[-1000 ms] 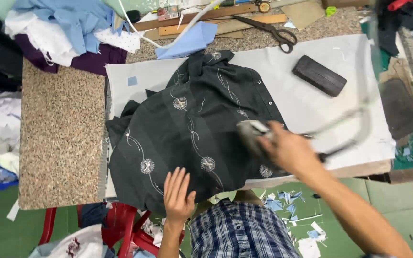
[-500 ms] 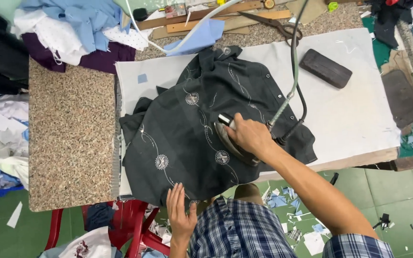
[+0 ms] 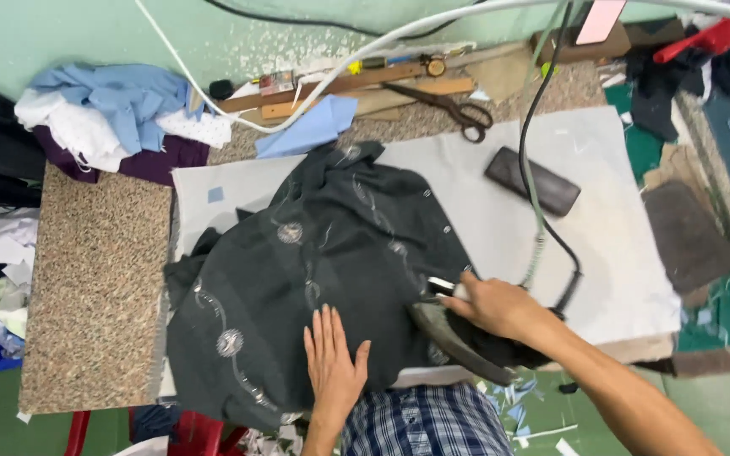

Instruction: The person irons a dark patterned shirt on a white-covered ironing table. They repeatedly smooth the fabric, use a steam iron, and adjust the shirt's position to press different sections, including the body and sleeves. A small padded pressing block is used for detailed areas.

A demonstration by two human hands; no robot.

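Observation:
A dark grey shirt with pale embroidered swirls lies spread over a white ironing cloth on the table. My left hand presses flat on the shirt near its front hem, fingers apart. My right hand grips the handle of a clothes iron, which rests on the shirt's lower right part near the table's front edge. The iron's cord and hose rise toward the top of the view.
A dark rectangular pad lies on the cloth at the right. Scissors, wooden rulers and a blue fabric piece sit at the back. Piled clothes fill the back left corner. A speckled stone tabletop lies at the left.
My right hand has drawn the iron toward the front edge of the shirt. My left hand has slid up onto the shirt. The view has shifted, showing more of the back wall.

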